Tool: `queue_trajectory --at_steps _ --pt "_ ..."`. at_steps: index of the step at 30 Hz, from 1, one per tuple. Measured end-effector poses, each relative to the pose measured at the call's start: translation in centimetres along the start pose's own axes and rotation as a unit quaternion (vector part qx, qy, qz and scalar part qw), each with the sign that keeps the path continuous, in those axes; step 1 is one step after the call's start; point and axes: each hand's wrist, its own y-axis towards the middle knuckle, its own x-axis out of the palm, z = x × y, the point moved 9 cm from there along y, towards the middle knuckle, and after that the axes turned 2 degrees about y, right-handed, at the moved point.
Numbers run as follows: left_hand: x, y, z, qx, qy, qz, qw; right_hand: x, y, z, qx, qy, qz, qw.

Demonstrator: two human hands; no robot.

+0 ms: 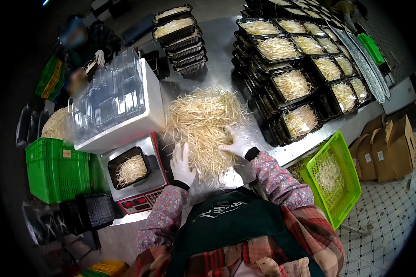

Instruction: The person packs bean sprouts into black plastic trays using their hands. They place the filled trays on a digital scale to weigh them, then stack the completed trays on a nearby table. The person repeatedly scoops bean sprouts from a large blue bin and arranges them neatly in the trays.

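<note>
Nearest, a dark green cloth apron [226, 235] fills the bottom centre. Mid-frame, a loose heap of pale, thin bean sprouts [203, 117] lies on the shiny metal table [219, 55]. White-gloved left hand [182, 166] and white-gloved right hand [239, 143], fingers spread, flank its lower part; whether fingertips pinch strands is hard to tell. Gathering seems the step in hand; the next move probably calls for palms drawn inward, the black plastic tray [121, 160] on the silver-and-red scale [156, 173], left, looking part-filled.
</note>
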Motion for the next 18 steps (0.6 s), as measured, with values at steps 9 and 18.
queue_trajectory --at_steps 9,18 --pt "14.4 -1.2 -4.6 -0.383 -0.7 0.087 0.596 7.2 2.0 0.4 0.045 0.058 0.001 0.997" --pt "14.9 -0.7 -2.5 -0.352 -0.755 -0.085 0.547 5.0 2.0 5.3 0.033 0.278 0.022 0.96"
